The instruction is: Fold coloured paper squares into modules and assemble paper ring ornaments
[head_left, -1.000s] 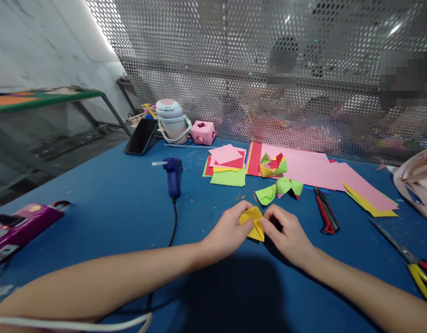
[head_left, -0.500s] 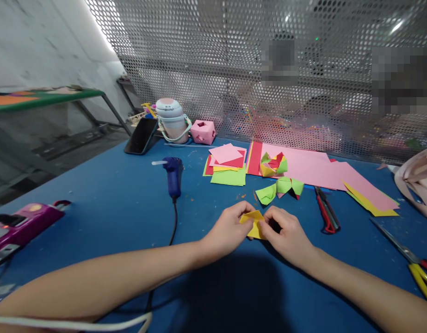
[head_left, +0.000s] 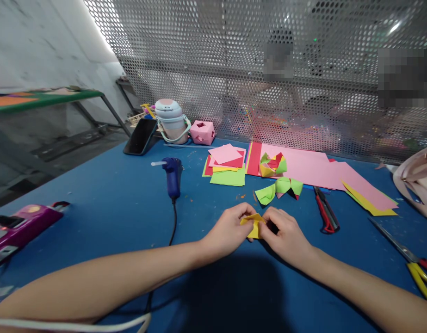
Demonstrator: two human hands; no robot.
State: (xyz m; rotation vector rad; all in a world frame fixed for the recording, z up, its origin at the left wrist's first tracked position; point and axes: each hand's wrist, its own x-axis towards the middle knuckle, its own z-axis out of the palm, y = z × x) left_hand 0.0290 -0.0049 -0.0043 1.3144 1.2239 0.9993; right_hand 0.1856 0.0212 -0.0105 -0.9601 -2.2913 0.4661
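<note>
Glue gun (head_left: 172,175) as landmark: right of it, nearer the person, left hand (head_left: 229,229) pinches folded yellow paper (head_left: 254,225) by its left edge; right hand (head_left: 286,236) pinches the right. Crease probably comes sharper with edges aligned before pressing.

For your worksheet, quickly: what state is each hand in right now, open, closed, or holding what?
Left hand: closed, pinching the yellow folded paper.
Right hand: closed, pinching the same yellow folded paper.
</note>
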